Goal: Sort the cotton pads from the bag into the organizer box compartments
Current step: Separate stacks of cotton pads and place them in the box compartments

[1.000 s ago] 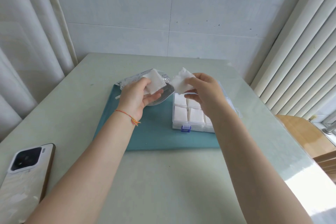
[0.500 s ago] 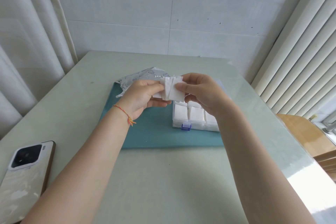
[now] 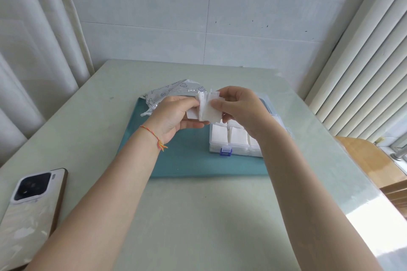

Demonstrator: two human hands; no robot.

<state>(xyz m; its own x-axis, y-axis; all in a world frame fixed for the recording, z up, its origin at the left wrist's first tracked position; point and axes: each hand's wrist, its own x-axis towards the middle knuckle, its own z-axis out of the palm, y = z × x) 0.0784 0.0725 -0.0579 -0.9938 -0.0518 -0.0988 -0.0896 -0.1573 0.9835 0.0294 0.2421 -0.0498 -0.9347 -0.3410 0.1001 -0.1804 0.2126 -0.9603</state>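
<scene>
A small stack of white square cotton pads (image 3: 207, 109) is held upright above the teal mat, between both hands. My left hand (image 3: 174, 116) grips the stack from the left, and my right hand (image 3: 240, 110) pinches its right edge with thumb and fingers. Behind my left hand lies the crinkled silver bag (image 3: 167, 93). Under my right hand stands the clear organizer box (image 3: 233, 138) with a blue latch; its near compartments hold white pads. The box's far part is hidden by my right hand.
A teal mat (image 3: 187, 160) lies under the bag and box on a pale green table (image 3: 198, 215). A phone (image 3: 30, 204) lies face down at the table's near left. Curtains hang on the left, blinds on the right, and a wooden surface (image 3: 370, 160) lies beyond the right edge.
One second ago each hand held separate pads apart. The hands came together and now hold the pads as one stack between them.
</scene>
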